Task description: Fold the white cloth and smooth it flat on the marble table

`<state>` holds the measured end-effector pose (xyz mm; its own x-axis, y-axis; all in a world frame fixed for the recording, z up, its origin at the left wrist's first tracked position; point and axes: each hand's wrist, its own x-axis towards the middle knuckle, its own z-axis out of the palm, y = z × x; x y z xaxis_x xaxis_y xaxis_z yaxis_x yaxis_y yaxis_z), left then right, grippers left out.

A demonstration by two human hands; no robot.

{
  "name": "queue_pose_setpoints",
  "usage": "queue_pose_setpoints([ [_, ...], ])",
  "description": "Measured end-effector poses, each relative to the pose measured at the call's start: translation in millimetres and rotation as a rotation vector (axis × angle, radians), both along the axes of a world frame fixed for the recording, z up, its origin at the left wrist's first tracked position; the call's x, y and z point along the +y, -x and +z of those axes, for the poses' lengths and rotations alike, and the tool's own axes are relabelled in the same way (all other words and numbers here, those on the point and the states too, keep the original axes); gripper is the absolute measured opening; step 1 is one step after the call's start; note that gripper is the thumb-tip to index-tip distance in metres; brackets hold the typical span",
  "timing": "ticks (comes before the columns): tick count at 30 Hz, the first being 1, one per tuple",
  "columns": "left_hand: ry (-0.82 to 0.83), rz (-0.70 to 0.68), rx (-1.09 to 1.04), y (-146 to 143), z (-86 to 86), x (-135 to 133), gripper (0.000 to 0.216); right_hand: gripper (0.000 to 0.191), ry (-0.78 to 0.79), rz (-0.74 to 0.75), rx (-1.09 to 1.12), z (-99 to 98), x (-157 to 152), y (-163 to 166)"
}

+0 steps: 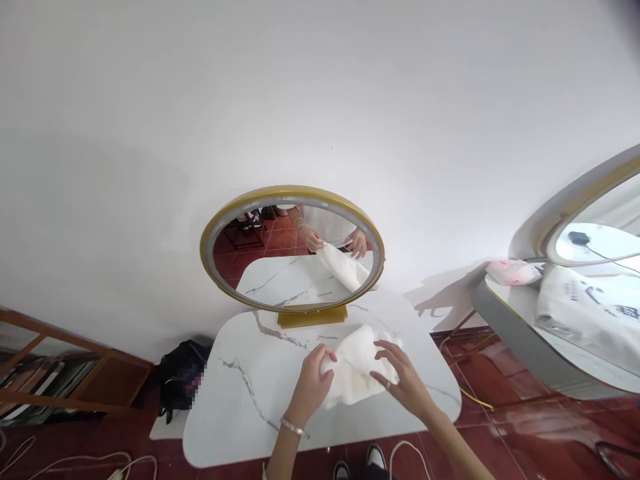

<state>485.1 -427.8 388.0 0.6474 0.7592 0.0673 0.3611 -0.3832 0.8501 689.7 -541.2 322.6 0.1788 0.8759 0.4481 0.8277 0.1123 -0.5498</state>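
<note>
A white cloth (357,380) lies partly spread and partly raised on the marble-patterned table (250,413). My left hand (314,379) pinches the cloth's left edge between thumb and fingers; a bracelet circles that wrist. Over the cloth's right side, my right hand (404,381) has its fingers spread and curved, with a ring on one finger; whether its fingertips touch the cloth I cannot make out. Behind the cloth stands an oval gold-framed mirror (293,250) on a gold base (313,316), reflecting both hands and the cloth.
To the right is a second table (525,340) with a printed white cloth bag (595,320), a pink-and-white packet (513,272) and another mirror (600,213). A black bag (183,377) sits left of my table, near a wooden shelf (75,367). Cables (75,460) run across the red tiled floor.
</note>
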Motion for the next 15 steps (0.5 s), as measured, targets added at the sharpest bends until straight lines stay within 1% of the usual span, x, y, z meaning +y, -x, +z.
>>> queue_pose_setpoints([
  [2, -0.002, 0.004, 0.020, 7, 5.0, -3, 0.028, 0.025, -0.013, 0.038, 0.027, 7.8, -1, 31],
  [3, -0.005, 0.000, 0.028, 10, 8.4, -5, 0.030, 0.024, -0.040, 0.038, 0.030, 11.0, -1, 46],
  [6, -0.018, -0.034, 0.034, 23, 21.2, -11, 0.040, 0.015, -0.133, -0.026, 0.040, 15.1, 3, 80],
  [8, -0.034, -0.064, 0.022, 32, 31.8, -13, 0.045, 0.015, -0.164, -0.064, 0.028, 14.8, 6, 94],
  [10, -0.056, -0.094, -0.003, 41, 43.6, -13, 0.047, 0.020, -0.212, -0.087, -0.040, 16.2, 8, 103],
  [11, -0.068, -0.110, -0.019, 45, 49.7, -13, 0.046, 0.024, -0.260, -0.091, -0.089, 18.5, 9, 107],
  [13, -0.090, -0.148, -0.051, 52, 61.7, -12, 0.045, 0.031, -0.368, -0.081, -0.163, 27.3, 11, 117],
  [15, -0.107, -0.193, -0.077, 58, 73.1, -11, 0.044, 0.035, -0.417, -0.040, -0.154, 40.4, 16, 128],
])
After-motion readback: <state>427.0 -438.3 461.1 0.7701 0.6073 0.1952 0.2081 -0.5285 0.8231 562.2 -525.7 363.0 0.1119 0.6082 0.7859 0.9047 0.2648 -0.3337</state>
